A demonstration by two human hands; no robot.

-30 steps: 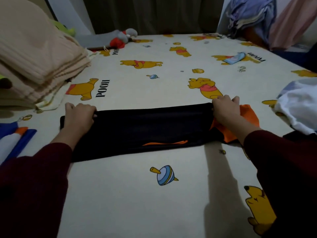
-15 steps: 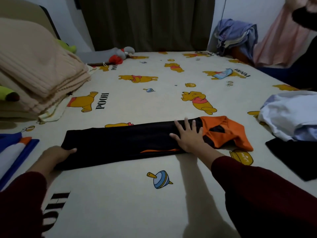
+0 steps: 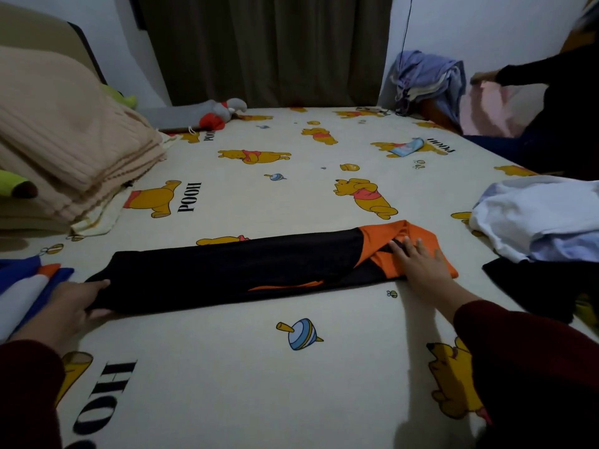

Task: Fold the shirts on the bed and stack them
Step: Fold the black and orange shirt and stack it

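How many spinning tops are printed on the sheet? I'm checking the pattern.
2. One large spinning top lies near, below the black shirt; one small spinning top sits mid-bed. Others may be hidden under the clothes.

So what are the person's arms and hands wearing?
Both arms are in long, dark maroon sleeves that reach down to the wrists. The left hand and the right hand are bare: no gloves, and no rings, watch or bracelets that I can see in this dim light. The sleeve cloth looks plain, with no stripes or pictures on it.
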